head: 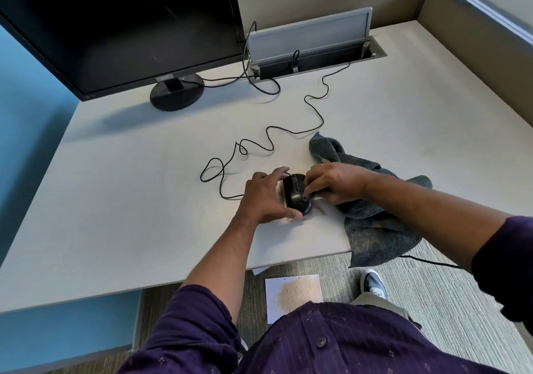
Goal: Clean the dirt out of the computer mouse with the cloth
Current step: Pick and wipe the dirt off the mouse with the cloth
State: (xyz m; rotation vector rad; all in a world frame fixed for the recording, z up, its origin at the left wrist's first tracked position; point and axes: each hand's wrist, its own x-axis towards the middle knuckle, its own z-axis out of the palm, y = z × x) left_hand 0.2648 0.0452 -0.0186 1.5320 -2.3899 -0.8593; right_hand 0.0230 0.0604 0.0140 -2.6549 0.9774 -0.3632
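A black wired computer mouse lies on the white desk near its front edge. My left hand grips the mouse from its left side, thumb at the near end. My right hand holds a bunched part of the grey cloth and presses it against the mouse's right side. The rest of the cloth trails to the right and hangs over the desk edge. Brownish dirt is smeared on the desk beside the mouse.
The mouse cable snakes back to an open cable box at the desk's rear. A black monitor stands at the back left. On the floor below lies a sheet of paper with a sandy pile.
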